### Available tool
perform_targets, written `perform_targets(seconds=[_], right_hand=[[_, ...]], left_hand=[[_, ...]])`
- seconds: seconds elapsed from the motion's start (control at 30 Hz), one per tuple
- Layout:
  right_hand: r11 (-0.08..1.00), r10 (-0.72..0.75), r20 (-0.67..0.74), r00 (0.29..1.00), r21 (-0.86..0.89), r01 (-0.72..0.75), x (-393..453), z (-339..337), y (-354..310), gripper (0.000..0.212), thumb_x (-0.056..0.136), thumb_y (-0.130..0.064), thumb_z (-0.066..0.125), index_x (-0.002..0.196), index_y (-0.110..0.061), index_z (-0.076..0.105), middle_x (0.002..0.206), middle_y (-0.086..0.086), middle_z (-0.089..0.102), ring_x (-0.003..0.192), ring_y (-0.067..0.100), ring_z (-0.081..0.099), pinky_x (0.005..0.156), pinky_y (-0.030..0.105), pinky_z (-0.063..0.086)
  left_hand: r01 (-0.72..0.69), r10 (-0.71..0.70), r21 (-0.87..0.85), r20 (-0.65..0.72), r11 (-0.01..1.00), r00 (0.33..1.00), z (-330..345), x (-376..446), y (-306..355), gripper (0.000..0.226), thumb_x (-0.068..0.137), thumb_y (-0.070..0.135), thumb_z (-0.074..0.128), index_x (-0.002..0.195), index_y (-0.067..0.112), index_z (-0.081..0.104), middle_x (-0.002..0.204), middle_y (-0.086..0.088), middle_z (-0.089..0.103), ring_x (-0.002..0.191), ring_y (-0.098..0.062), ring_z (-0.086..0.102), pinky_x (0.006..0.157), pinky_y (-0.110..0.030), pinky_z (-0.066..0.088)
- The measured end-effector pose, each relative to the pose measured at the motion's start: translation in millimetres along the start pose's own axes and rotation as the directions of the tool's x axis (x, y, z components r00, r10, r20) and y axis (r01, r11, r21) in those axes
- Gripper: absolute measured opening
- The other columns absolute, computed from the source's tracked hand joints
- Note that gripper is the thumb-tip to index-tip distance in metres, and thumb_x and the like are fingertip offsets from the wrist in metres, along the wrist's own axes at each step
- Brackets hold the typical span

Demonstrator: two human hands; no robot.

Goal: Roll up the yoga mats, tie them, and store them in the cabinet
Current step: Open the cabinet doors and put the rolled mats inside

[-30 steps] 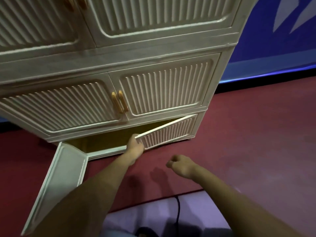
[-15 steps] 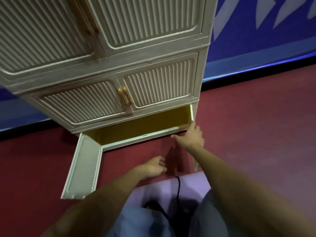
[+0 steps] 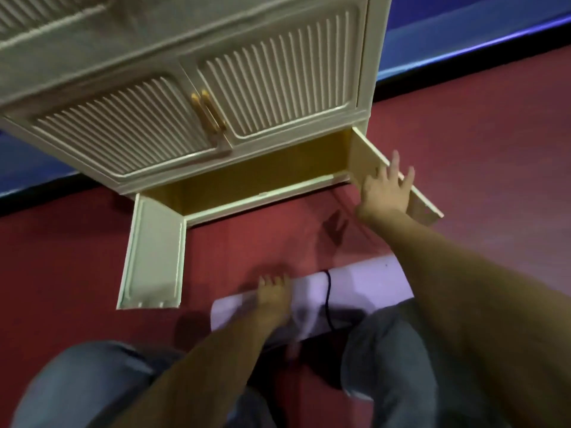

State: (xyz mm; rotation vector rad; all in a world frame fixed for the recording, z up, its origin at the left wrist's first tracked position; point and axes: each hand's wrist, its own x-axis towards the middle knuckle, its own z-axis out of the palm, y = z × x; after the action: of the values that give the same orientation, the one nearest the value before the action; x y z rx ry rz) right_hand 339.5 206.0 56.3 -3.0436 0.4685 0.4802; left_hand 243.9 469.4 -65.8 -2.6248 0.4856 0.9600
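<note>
Right door (image 3: pixel 398 177) now swung open, left hand (image 3: pixel 275 291) seemingly resting on rolled mat (image 3: pixel 364 282)

A dark red carpeted floor (image 3: pixel 463 149) is carrying everything here. A cream ribbed cabinet (image 3: pixel 278 72) is standing on it against the far edge, where the floor is meeting a blue wall. Its two lowest doors are hanging open just above the carpet. A rolled pale lilac yoga mat (image 3: pixel 364 285), tied with a dark cord (image 3: pixel 328 291), is lying on the floor near the cabinet.
</note>
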Motion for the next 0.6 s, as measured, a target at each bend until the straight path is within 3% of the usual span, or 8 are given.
perform_targets(seconds=[0.13, 0.27, 0.37, 0.47, 0.6], right_hand=[[0.978, -0.178, 0.066, 0.982, -0.1, 0.184, 4, 27, -19, 0.057, 0.092, -0.036, 0.05, 0.143, -0.013, 0.052, 0.162, 0.015, 0.025, 0.155, 0.035, -0.015, 0.125, 0.054, -0.002], [0.96, -0.226, 0.243, 0.944, -0.107, 0.257, 7, 52, -26, 0.06, 0.091, -0.03, 0.048, 0.148, -0.014, 0.044, 0.165, 0.013, 0.021, 0.155, 0.03, -0.014, 0.126, 0.048, 0.001], [0.961, -0.173, 0.376, 0.91, -0.137, 0.24, 12, 68, -14, 0.065, 0.088, -0.028, 0.052, 0.151, -0.017, 0.039, 0.165, 0.012, 0.019, 0.156, 0.03, -0.013, 0.126, 0.048, 0.003], [0.969, -0.127, 0.437, 0.891, -0.139, 0.206, 17, 74, -1, 0.07, 0.086, -0.027, 0.054, 0.152, -0.017, 0.036, 0.166, 0.011, 0.017, 0.156, 0.029, -0.01, 0.126, 0.048, 0.007], [0.973, -0.168, 0.437, 0.884, -0.069, 0.219, 20, 79, 5, 0.077, 0.087, -0.043, 0.063, 0.154, -0.019, 0.032, 0.165, 0.007, 0.022, 0.156, 0.027, -0.003, 0.125, 0.048, 0.011]], left_hand=[[-0.065, 0.066, -0.01, 0.12, 0.998, 0.991, 36, 32, 14, 0.148, 0.062, 0.071, 0.082, 0.161, 0.006, -0.008, 0.168, -0.023, 0.002, 0.153, -0.048, 0.003, 0.122, -0.064, -0.001], [-0.182, 0.188, -0.092, 0.06, 0.979, 0.98, 59, 50, 17, 0.163, 0.048, 0.071, 0.086, 0.16, 0.015, -0.017, 0.168, -0.02, -0.001, 0.154, -0.044, 0.0, 0.119, -0.069, -0.004], [-0.213, 0.215, -0.168, -0.008, 0.963, 0.977, 71, 61, 8, 0.156, 0.045, 0.075, 0.082, 0.162, 0.02, -0.005, 0.165, -0.013, 0.014, 0.149, -0.037, 0.021, 0.12, -0.061, 0.015], [-0.337, 0.317, -0.157, -0.139, 0.928, 0.938, 72, 71, -10, 0.14, 0.035, 0.072, 0.08, 0.152, 0.017, 0.027, 0.145, -0.009, 0.047, 0.124, -0.033, 0.052, 0.108, -0.049, 0.04], [-0.444, 0.439, 0.053, -0.297, 0.894, 0.848, 38, 92, -39, 0.123, 0.035, 0.053, 0.088, 0.142, 0.015, 0.041, 0.133, -0.013, 0.06, 0.115, -0.034, 0.059, 0.104, -0.05, 0.047]])
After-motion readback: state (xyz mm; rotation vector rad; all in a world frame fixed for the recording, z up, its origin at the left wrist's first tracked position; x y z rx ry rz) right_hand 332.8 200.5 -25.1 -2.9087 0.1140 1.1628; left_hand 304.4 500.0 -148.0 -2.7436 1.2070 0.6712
